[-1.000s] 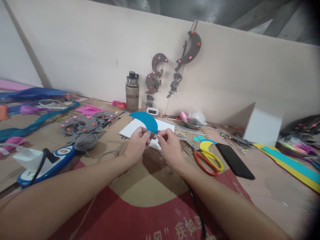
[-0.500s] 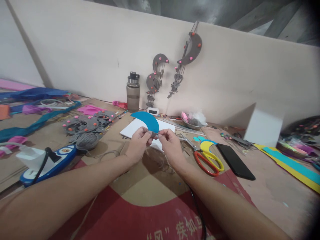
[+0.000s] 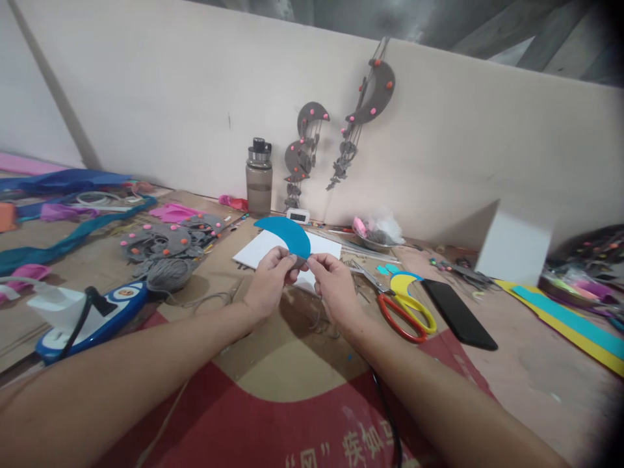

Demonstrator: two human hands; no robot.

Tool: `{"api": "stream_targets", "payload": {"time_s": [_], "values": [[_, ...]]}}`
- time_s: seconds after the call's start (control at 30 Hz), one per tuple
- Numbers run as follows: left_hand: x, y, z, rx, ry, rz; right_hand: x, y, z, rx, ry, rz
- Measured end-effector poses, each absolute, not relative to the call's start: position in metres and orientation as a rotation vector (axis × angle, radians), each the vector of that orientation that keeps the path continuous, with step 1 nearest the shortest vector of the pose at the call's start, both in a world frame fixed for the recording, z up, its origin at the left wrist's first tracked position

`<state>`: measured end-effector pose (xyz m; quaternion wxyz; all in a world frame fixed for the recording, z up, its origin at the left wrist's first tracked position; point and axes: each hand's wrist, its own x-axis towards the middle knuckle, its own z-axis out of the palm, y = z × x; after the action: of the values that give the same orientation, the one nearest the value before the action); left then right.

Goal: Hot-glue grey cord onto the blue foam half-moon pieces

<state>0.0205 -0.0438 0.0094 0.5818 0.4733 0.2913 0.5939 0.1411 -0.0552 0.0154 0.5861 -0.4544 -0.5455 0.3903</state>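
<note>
A blue crescent cutout [image 3: 288,234] is held tip-up over white paper [image 3: 253,250]. My left hand [image 3: 270,281] is closed, pinching its lower end between thumb and fingers, where a small grey patch shows. Close against the same end, on the right side, the thumb and forefinger of my right hand [image 3: 334,281] are pressed together. What lies between them is too small to make out. Loose thin strands [image 3: 322,323] lie or hang below my hands. To the left sits a ball of grey yarn [image 3: 170,274] with a strand trailing toward me.
Scissors [image 3: 403,315] with red and yellow handles and a black phone [image 3: 458,313] lie to the right. Left are a blue power strip [image 3: 97,322] and grey pom-pom-studded pieces [image 3: 168,240]. A bottle [image 3: 259,179] stands near the wall, where grey moon hangings [image 3: 377,97] hang.
My right fingers have shifted very slightly at the crescent's lower end. The crescent and my left hand have stayed almost in place.
</note>
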Motion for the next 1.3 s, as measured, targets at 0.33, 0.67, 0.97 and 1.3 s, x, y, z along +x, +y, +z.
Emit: {"api": "stream_targets", "payload": {"time_s": [0.33,0.67,0.97,1.3], "values": [[0.021,-0.043,0.012,0.995,0.59,1.36,0.14,-0.058,0.018,-1.103,-1.306,0.896],[0.021,-0.039,0.007,1.204,0.786,1.293,0.145,-0.052,0.014,-1.184,-1.218,0.764],[0.015,-0.044,0.013,1.905,1.072,1.511,0.144,-0.061,0.022,-1.253,-1.325,0.568],[0.018,-0.043,0.009,1.665,1.032,1.463,0.141,-0.065,0.024,-1.218,-1.502,0.481]]}}
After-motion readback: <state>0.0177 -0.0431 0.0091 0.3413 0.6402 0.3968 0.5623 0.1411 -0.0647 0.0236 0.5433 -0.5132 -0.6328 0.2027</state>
